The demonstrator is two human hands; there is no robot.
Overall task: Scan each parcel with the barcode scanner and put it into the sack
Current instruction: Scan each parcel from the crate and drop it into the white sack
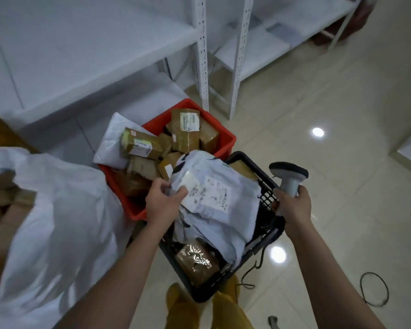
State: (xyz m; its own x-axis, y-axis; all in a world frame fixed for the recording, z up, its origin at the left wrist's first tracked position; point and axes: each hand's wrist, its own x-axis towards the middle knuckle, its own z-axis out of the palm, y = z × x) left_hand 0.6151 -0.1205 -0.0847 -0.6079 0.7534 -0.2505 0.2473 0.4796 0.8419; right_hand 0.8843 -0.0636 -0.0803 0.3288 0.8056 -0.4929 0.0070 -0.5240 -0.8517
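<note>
Over the black basket: my left hand (163, 203) pinches the near-left edge of a grey-white poly mailer parcel (214, 203), thumb on top by its printed label, fingers curled under.
Right hand (292, 205): I see it wrapped round the handle of the barcode scanner (288, 175), whose head sits above the fist, over the basket's right rim.
Parcel position: it lies across the top of the black basket (268, 188), label facing up, draped over other soft mailers beneath it.
Basket contents: a brown parcel wrapped in shiny tape (196, 260) rests at the near end; a brown box corner shows at the far end.
Red crate (223, 141): it touches the basket on the far-left side and is heaped with brown taped boxes, with a white padded mailer (112, 141) leaning over its left rim.
Sack (57, 222): white, to my left of both containers, mouth open, brown boxes visible inside.
Cable (375, 290): a dark loop lies on the glossy tiled floor to the right.
Background: white metal shelving (203, 43) stands behind the crate.
</note>
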